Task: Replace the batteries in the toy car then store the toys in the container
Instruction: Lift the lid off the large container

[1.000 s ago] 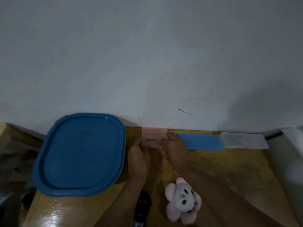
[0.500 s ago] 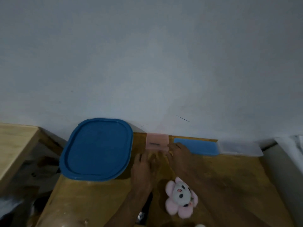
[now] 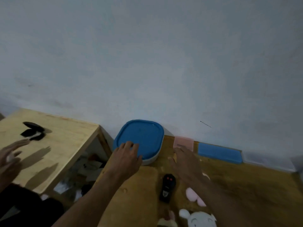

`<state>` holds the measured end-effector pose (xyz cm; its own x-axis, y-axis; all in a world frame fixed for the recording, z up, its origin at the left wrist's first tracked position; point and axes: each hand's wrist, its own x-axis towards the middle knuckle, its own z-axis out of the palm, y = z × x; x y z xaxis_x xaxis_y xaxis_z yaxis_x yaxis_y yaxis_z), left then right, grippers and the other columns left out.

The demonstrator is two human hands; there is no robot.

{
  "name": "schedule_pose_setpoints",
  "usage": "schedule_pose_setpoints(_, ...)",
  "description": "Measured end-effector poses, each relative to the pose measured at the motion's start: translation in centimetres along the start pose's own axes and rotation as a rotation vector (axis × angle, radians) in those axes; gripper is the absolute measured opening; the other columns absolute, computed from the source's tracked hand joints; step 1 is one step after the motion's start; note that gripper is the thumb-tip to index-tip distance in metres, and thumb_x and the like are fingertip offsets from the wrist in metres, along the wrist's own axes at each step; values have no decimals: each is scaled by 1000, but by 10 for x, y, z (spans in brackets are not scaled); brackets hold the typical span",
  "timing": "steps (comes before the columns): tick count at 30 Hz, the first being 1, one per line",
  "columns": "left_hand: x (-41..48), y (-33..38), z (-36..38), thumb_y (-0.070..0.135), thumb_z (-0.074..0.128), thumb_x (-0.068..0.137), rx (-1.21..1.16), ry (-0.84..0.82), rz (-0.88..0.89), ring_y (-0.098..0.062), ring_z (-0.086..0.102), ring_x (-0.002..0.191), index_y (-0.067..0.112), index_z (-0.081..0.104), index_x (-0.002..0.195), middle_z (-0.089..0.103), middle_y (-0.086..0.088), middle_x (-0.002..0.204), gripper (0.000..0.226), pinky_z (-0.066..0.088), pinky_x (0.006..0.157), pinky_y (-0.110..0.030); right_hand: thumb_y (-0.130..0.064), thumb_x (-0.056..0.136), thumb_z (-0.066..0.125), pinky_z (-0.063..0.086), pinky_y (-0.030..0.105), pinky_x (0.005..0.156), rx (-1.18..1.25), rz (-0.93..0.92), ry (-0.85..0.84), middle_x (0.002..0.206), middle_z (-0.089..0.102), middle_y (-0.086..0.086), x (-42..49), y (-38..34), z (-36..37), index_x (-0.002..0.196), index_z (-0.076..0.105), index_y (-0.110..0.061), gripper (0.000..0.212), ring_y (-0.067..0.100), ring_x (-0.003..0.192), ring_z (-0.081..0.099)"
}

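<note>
A white container (image 3: 151, 159) with a blue lid (image 3: 141, 137) sits at the far left corner of the wooden table (image 3: 246, 185), against the pale wall (image 3: 147, 54). The lid is on, so what lies inside cannot be told. The left hand (image 3: 126, 158) rests flat on the lid's near edge, fingers spread and closed on nothing. The right hand (image 3: 185, 161) lies palm down to the right, fingers apart, its fingertips just short of a small pink box (image 3: 183, 141) standing at the wall; it grips nothing. Right of the pink box lies a flat blue lid (image 3: 219, 152), with a pale clear tray (image 3: 268, 161) further right; its contents are too blurred to read.

Between the forearms, near the table's near edge, lies a black remote control (image 3: 168, 187) with two red buttons. A pink plush toy (image 3: 195, 194) is partly hidden under the right forearm, and a white plush toy (image 3: 199, 218) shows at the bottom edge. No toy car can be made out.

On a lighter side table (image 3: 57, 145) to the left sits a black and white object (image 3: 33, 131), and another person's hand (image 3: 11, 154) reaches in from the left edge.
</note>
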<state>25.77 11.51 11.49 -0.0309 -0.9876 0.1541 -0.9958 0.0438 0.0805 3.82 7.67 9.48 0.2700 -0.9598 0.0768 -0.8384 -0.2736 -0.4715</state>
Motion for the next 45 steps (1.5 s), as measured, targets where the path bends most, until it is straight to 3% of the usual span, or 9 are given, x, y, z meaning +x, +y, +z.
schedule_pose_setpoints(7,17,-54,-1,47,44,94,-49,21,-27,-19,54,110,18,48,132,54,-3,125,48,51,88,-32,-37,92,42,32,24,66,-34,44,6,83,44,-9,26,-35,19,76,40,-30,17,11,81,45)
schedule_pose_setpoints(10,40,-79,8,47,44,93,-130,-2,-7,-14,51,108,20,46,130,52,0,123,46,50,87,-27,-36,90,47,31,19,60,-9,139,51,91,46,-7,42,-54,23,93,45,-25,11,10,81,45)
schedule_pose_setpoints(17,101,-129,35,43,53,91,-261,-44,44,-21,50,111,16,47,133,51,-6,124,49,49,89,-31,-44,95,41,17,12,47,-149,345,60,118,51,-3,74,-86,35,123,41,-22,36,9,83,41)
schedule_pose_setpoints(22,134,-145,57,35,59,91,-401,-110,-61,-27,49,107,11,44,133,48,-13,123,50,46,89,-35,-46,93,45,45,25,73,-44,496,79,124,50,2,105,-77,61,131,38,-20,46,18,103,54)
schedule_pose_setpoints(25,149,-151,71,40,65,88,-474,-263,-119,-27,51,110,12,40,139,47,-13,126,63,47,90,-34,-45,92,53,44,25,81,5,538,59,124,49,2,120,-72,75,134,37,-20,51,17,106,52)
schedule_pose_setpoints(29,173,-151,74,39,74,80,-478,-451,-136,-26,53,106,10,45,127,51,-13,120,62,42,77,-26,-37,81,71,50,33,87,150,604,21,120,53,5,141,-61,82,127,47,-18,55,19,103,53)
schedule_pose_setpoints(34,194,-144,64,41,80,74,-328,-583,-160,-25,52,112,6,44,125,52,-11,123,71,44,81,-28,-37,69,81,50,32,83,88,702,-161,121,54,10,166,-53,79,123,46,-6,71,24,108,53)
schedule_pose_setpoints(38,194,-142,64,38,81,74,-327,-566,-188,-27,50,114,4,42,125,50,-11,123,73,46,89,-32,-31,62,87,47,29,74,124,791,-197,122,51,11,176,-54,74,124,38,-5,83,24,108,53)
schedule_pose_setpoints(45,193,-143,75,44,85,65,-327,-500,-218,-29,46,114,4,45,123,49,-13,120,80,44,86,-35,-22,67,85,45,27,80,221,873,-199,130,47,11,180,-58,68,136,23,-1,94,25,117,50)
